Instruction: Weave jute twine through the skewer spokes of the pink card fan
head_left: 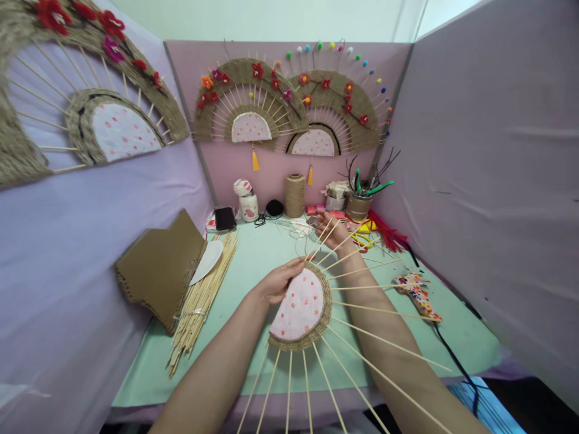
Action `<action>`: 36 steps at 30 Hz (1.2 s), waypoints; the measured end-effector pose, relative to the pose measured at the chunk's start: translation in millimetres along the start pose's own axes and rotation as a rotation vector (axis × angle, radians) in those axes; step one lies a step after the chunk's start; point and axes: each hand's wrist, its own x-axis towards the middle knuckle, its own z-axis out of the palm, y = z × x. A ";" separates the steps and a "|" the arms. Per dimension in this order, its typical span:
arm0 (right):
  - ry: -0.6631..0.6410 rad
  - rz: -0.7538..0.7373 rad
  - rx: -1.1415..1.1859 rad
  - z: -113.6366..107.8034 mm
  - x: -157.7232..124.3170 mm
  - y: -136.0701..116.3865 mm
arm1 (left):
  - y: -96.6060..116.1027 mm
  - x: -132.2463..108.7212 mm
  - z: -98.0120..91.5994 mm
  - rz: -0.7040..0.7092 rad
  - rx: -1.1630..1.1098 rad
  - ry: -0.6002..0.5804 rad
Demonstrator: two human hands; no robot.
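- Head view: the left hand (281,282) pinches the upper corner of a pink, dotted, half-round fabric fan base edged with brown twine (298,304), thumb in front.
- The right hand (332,232) is raised beyond the base, fingers curled; whether they grip a strand, I cannot tell.
- The base is held above the table's near half, its straight edge facing left; thin pale wooden sticks (289,386) radiate from its curved edge, several crossing before the right forearm, others reaching past the table's near edge.
- Left of the base, a stretch of pale green tablecloth (253,253) runs to a tied bundle of wooden sticks (205,301), beside brown cut cardboard (158,265).
- Rightward lies a flower-patterned, gun-shaped tool (418,295), near the stick tips.
- At the back edge, a tall brown twine spool (295,196) stands before a pink panel (275,175).
- Lavender side walls (474,150) bound both sides.
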 end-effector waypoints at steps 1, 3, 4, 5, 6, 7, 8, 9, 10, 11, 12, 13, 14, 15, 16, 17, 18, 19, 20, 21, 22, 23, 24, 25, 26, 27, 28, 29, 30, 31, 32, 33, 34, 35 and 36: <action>0.013 -0.008 0.002 -1.4 -0.9 -2.3 | -1.4 0.8 -0.5 -0.006 0.003 -0.003; 0.029 -0.033 0.000 -2.7 -3.0 -6.7 | -4.1 2.1 -1.0 -0.018 0.003 -0.004; 0.039 -0.053 -0.002 -3.0 -4.0 -8.7 | -5.2 2.6 -0.8 -0.023 -0.001 0.001; 0.050 -0.075 -0.006 -3.2 -5.0 -10.6 | -6.2 3.0 -0.5 -0.029 -0.004 0.005; 0.063 -0.098 -0.009 -3.5 -5.8 -12.5 | -6.9 3.2 -0.1 -0.037 -0.006 0.007; 0.078 -0.121 -0.009 -3.9 -6.4 -14.4 | -7.4 3.4 0.4 -0.046 -0.004 0.006; 0.093 -0.146 -0.005 -4.4 -6.9 -16.4 | -7.7 3.4 0.8 -0.053 -0.001 0.003; 0.105 -0.170 0.004 -5.0 -7.2 -18.4 | -7.8 3.5 1.1 -0.057 0.003 0.003; 0.116 -0.192 0.016 -5.7 -7.3 -20.6 | -7.7 3.5 1.1 -0.059 0.007 0.005; 0.127 -0.211 0.033 -6.4 -7.3 -23.0 | -7.6 3.5 1.0 -0.060 0.011 0.011; 0.139 -0.227 0.052 -7.2 -7.1 -25.4 | -7.3 3.6 0.7 -0.058 0.014 0.020; 0.152 -0.239 0.073 -7.9 -6.7 -27.7 | -7.0 3.7 0.2 -0.056 0.016 0.029; 0.164 -0.248 0.089 -8.7 -6.3 -29.7 | -6.5 3.9 -0.4 -0.053 0.016 0.037; 0.176 -0.255 0.099 -9.5 -5.8 -31.4 | -6.0 4.0 -1.0 -0.050 0.015 0.042; 0.186 -0.261 0.100 -10.3 -5.3 -32.5 | -5.4 4.0 -1.5 -0.045 0.012 0.047; 0.193 -0.263 0.094 -11.2 -4.7 -33.0 | -4.6 4.0 -1.9 -0.041 0.008 0.051; 0.202 -0.263 0.087 -12.0 -4.0 -33.0 | -3.7 4.0 -2.2 -0.036 0.004 0.057; 0.212 -0.260 0.083 -12.8 -3.4 -32.4 | -2.6 3.8 -2.6 -0.028 0.001 0.065; 0.225 -0.254 0.087 -13.5 -2.7 -31.3 | -1.4 3.6 -3.0 -0.018 -0.003 0.076; 0.238 -0.248 0.094 -14.2 -2.1 -29.8 | 0.0 3.4 -3.5 -0.005 -0.009 0.086; 0.249 -0.242 0.097 -14.7 -1.7 -28.1 | 1.5 3.1 -4.3 0.010 -0.014 0.096; 0.254 -0.232 0.086 -15.2 -1.3 -26.1 | 3.2 2.8 -5.3 0.026 -0.018 0.105; 0.250 -0.206 0.047 -15.7 -1.1 -23.9 | 5.0 2.4 -6.6 0.042 -0.017 0.113; 0.237 -0.165 -0.011 -16.1 -1.2 -21.5 | 7.0 1.9 -8.1 0.055 -0.013 0.123; 0.222 -0.116 -0.078 -16.6 -1.4 -18.9 | 9.1 1.4 -9.7 0.069 -0.004 0.133; 0.206 -0.065 -0.135 -17.0 -1.7 -16.1 | 11.4 0.7 -11.3 0.082 0.008 0.142; 0.194 -0.013 -0.189 -17.3 -2.2 -13.2 | 13.8 -0.1 -12.9 0.095 0.020 0.149; 0.185 0.041 -0.241 -17.3 -2.6 -10.2 | 16.3 -1.0 -14.4 0.108 0.031 0.157; 0.178 0.092 -0.294 -17.1 -3.1 -7.2 | 18.7 -1.9 -15.6 0.123 0.040 0.167; 0.169 0.143 -0.352 -16.4 -3.6 -4.5 | 21.0 -2.9 -16.5 0.137 0.048 0.179; 0.154 0.197 -0.418 -15.3 -4.0 -2.0 | 23.0 -3.8 -17.1 0.151 0.055 0.193; 0.134 0.244 -0.482 -13.8 -4.7 0.0 | 24.6 -4.6 -17.3 0.163 0.060 0.209; 0.111 0.278 -0.532 -12.1 -5.5 1.6 | 25.9 -5.4 -17.3 0.172 0.065 0.221; 0.087 0.297 -0.566 -10.2 -6.9 2.7 | 26.9 -6.1 -16.9 0.177 0.072 0.225; 0.064 0.311 -0.593 -8.5 -8.8 3.5 | 27.5 -6.7 -16.2 0.180 0.078 0.222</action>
